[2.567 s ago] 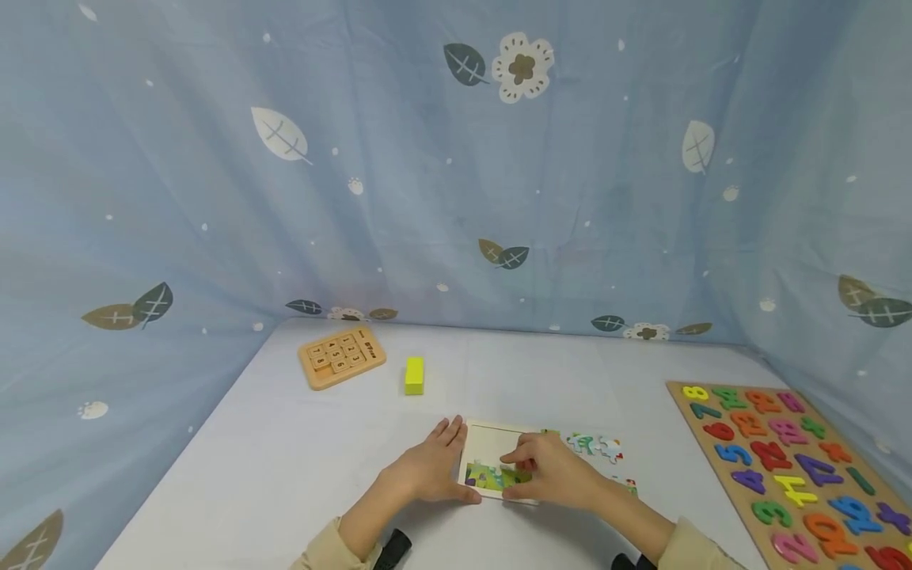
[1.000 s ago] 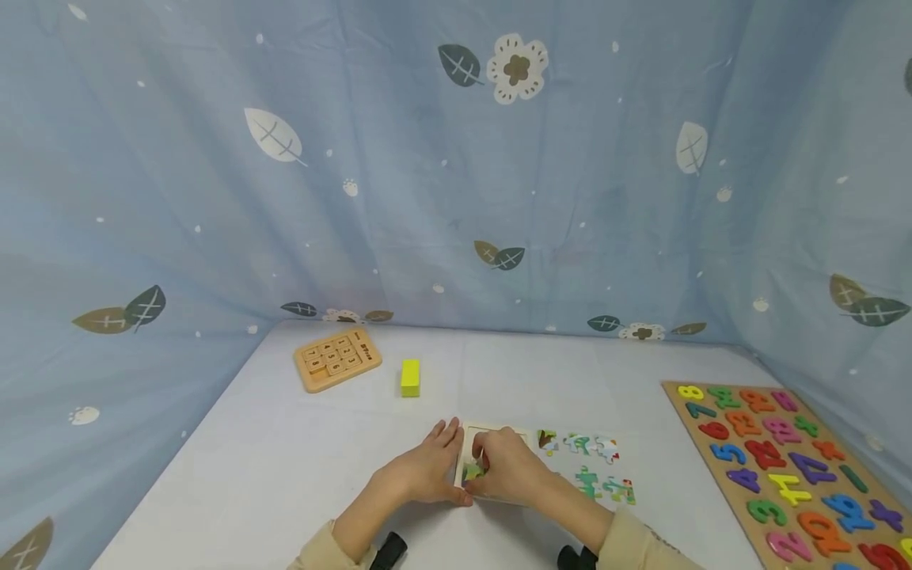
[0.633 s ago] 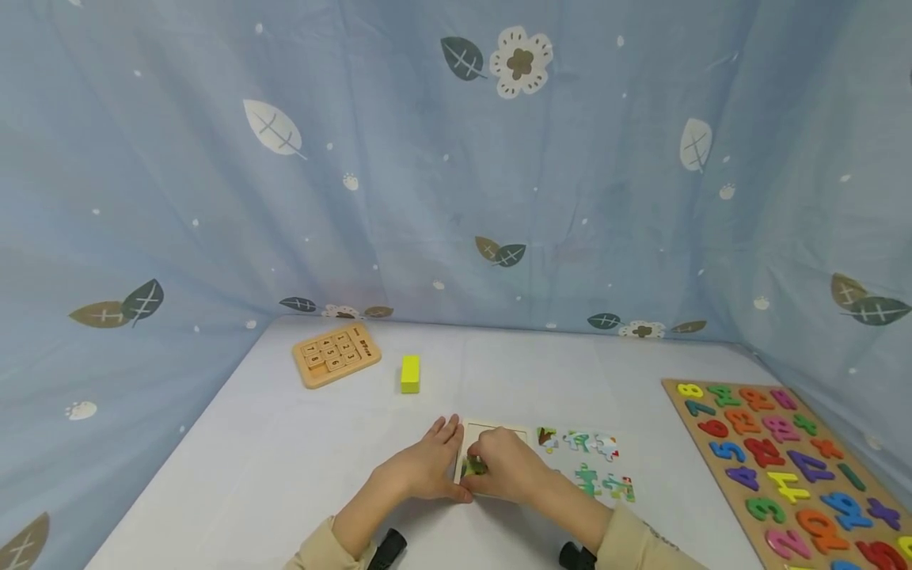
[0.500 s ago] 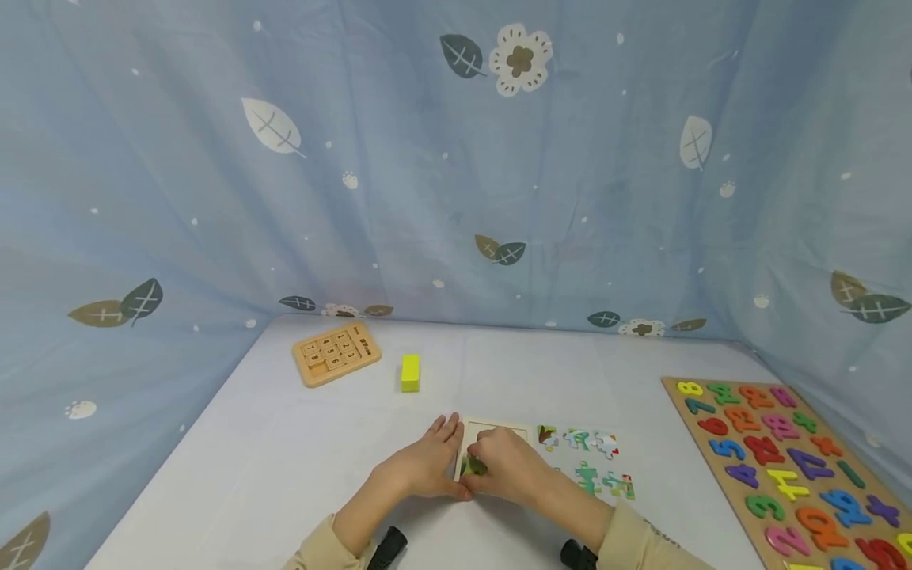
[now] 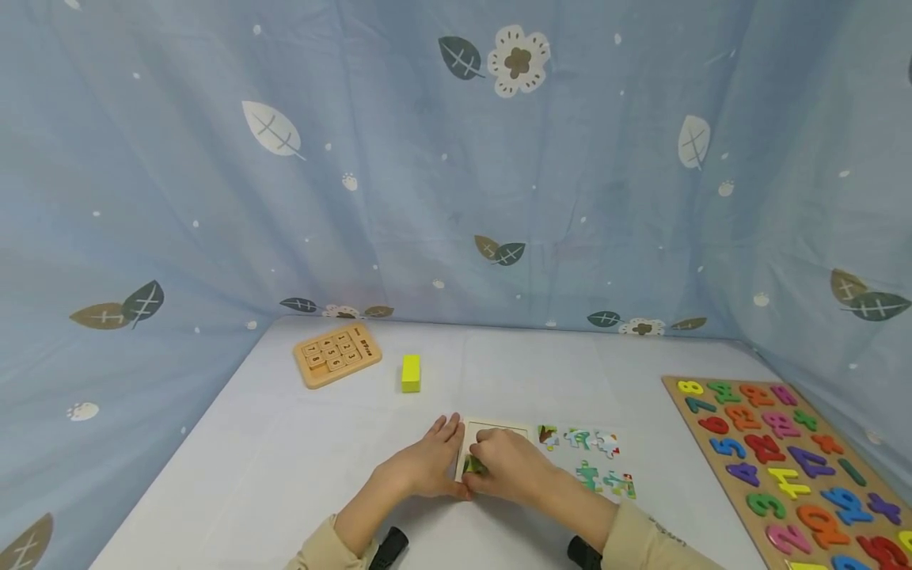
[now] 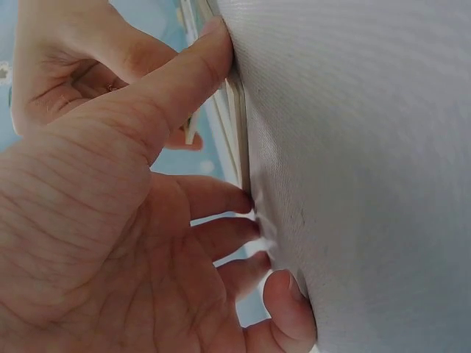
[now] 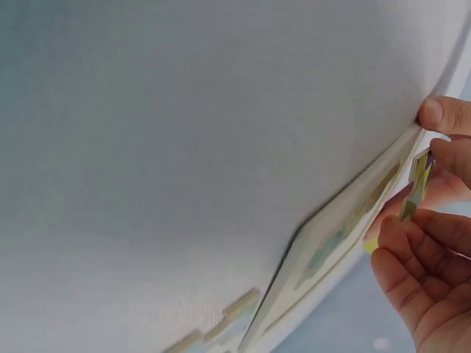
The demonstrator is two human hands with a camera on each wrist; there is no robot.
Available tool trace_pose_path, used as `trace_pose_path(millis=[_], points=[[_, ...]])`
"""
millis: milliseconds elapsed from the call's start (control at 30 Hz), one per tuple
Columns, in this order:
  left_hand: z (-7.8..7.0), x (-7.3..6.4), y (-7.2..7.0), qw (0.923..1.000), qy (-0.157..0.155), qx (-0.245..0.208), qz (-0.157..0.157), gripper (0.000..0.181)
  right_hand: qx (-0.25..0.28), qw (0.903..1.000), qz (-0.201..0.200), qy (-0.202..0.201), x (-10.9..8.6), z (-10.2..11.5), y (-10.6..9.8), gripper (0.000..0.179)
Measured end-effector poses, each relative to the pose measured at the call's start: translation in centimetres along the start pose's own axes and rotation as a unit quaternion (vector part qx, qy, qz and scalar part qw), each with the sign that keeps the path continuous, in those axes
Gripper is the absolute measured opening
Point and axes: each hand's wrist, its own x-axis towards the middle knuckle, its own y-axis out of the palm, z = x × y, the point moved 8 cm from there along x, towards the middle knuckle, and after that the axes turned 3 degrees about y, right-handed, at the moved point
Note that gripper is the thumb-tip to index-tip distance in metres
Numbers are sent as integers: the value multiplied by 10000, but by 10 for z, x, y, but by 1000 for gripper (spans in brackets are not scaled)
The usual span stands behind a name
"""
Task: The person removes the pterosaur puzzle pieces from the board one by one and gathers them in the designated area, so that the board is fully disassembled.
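Note:
A shallow square puzzle tray lies flat on the table in the head view, its lower part covered by my right hand. That hand pinches a green jigsaw piece between thumb and fingers; in the right wrist view the piece is held on edge above the tray's near left corner. Other coloured pieces lie inside the tray along its near side. My left hand rests against the tray's left edge with fingers extended, its thumb at the near corner.
Several loose jigsaw pieces lie right of the tray. A wooden number slide puzzle and a yellow block are farther back on the left. A large board of coloured numbers lies at the right. A patterned curtain hangs behind the table.
My right hand has moved left across the tray from its right side to the near left part. Since about half a second ago it has hardly shifted. The left hand stays at the edge.

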Motion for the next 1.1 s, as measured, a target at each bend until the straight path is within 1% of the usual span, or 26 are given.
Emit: trace_pose_path(millis=[233, 367, 533, 800, 967, 1100], points=[[-2, 2, 3, 10000, 3, -68, 46, 100, -8, 9999, 67, 124, -9, -5, -8, 21], [0, 1, 4, 10000, -89, -15, 13, 99, -13, 9999, 69, 88, -14, -6, -10, 22], [2, 0, 2, 9999, -112, -37, -53, 98, 56, 9998, 101, 149, -21, -11, -13, 22], [3, -1, 3, 9999, -82, -119, -70, 98, 217, 9992, 189, 262, -31, -18, -9, 22], [3, 0, 3, 9998, -66, -152, -90, 98, 473, 9975, 196, 489, -37, -24, -9, 21], [2, 1, 3, 9999, -67, -140, -55, 98, 629, 9955, 244, 662, -43, -30, -11, 26]])
